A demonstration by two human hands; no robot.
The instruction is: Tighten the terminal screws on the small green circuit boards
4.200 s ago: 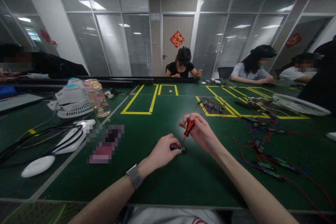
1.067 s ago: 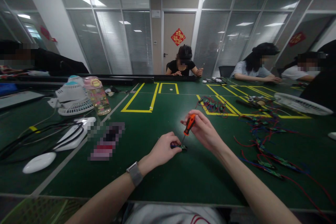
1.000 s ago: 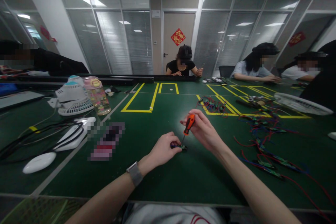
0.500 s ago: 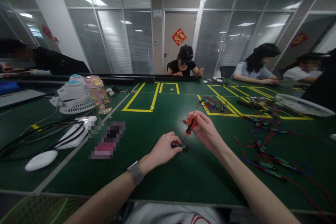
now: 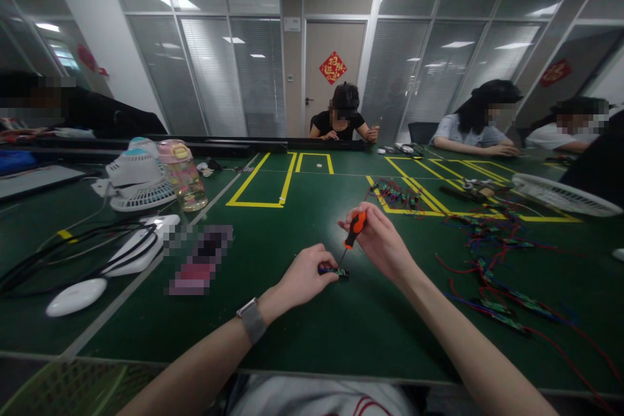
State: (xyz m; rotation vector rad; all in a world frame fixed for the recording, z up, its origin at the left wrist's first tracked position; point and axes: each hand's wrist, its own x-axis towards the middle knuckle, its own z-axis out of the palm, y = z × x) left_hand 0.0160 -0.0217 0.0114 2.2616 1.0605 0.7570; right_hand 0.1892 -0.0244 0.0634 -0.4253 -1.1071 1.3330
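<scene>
At the far left, a white, rounded oval device (image 5: 77, 298) lies on the dark green table (image 5: 292, 338), near a white, flat plastic object (image 5: 146, 247) crossed by black cables. Behind them stand a white and teal plastic fan (image 5: 139, 182) and, just beside it, a clear patterned bottle with a pink lid (image 5: 185, 182). A pink and purple flat item (image 5: 202, 260), blurred by pixelation, lies nearer the middle. The left hand (image 5: 309, 270), with a grey-banded watch (image 5: 252, 322) on its wrist, rests low over the table; its grip is closed, thumb and fingers pinching the left end of a small, narrow green circuit board (image 5: 343, 273). The board lies at the table's middle, its right end exposed. Above it, an orange and black screwdriver (image 5: 357, 227) leans with its thin metal shaft down to the board; whether the tip touches is too small to tell. The right hand (image 5: 380, 237) has its grip closed around the handle, from the upper right. Farther right, a cluster of green boards with red and blue wires (image 5: 397, 196) lies across yellow tape, and a looser, longer spread of wired green boards (image 5: 494, 305) runs toward the near edge.
</scene>
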